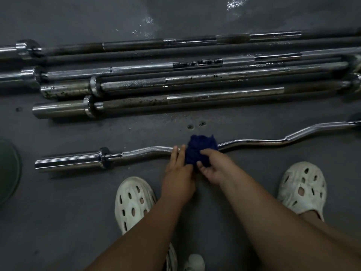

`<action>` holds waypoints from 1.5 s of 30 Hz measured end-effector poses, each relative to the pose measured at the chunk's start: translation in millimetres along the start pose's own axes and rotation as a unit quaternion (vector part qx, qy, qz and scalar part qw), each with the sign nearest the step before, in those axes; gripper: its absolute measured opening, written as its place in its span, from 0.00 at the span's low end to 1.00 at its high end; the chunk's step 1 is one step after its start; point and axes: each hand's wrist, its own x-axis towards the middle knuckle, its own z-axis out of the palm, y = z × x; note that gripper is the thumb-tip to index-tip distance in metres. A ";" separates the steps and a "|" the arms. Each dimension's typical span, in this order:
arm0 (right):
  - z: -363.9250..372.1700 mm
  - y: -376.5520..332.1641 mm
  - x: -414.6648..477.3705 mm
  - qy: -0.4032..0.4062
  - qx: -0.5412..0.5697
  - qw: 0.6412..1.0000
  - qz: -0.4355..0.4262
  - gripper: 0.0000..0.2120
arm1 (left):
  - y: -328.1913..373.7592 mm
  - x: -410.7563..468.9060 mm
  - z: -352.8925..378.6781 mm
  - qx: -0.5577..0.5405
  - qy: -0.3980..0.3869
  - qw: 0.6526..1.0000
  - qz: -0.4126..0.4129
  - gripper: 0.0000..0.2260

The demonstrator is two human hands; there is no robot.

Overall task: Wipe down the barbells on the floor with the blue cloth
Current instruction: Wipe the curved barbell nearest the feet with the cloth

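A chrome curl bar with a wavy shaft lies on the dark floor in front of me. A bunched dark blue cloth sits over its middle. My right hand grips the near side of the cloth with curled fingers. My left hand lies beside the cloth on its left, fingers straight and touching the bar and the cloth's edge. Behind the curl bar lie several straight barbells, side by side, some rusty and spotted.
My two feet in white perforated clogs stand on either side of my arms. A round dark green plate lies at the left edge. Two small holes mark the floor between the curl bar and the straight bars. Wet patches glint far back.
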 end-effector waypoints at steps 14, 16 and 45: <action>-41.6 -3.4 16.5 0.208 -0.462 0.785 -0.357 0.26 | -3.0 0.4 1.6 -0.010 0.023 1.000 0.015 0.02; -37.5 19.2 19.8 0.052 -0.612 0.689 -0.385 0.28 | -4.1 0.5 2.8 -0.006 0.021 1.000 0.013 0.02; -47.4 -14.9 -40.4 -0.037 -0.694 0.628 -0.352 0.16 | -13.1 -27.8 -54.7 0.114 -0.152 0.982 0.005 0.21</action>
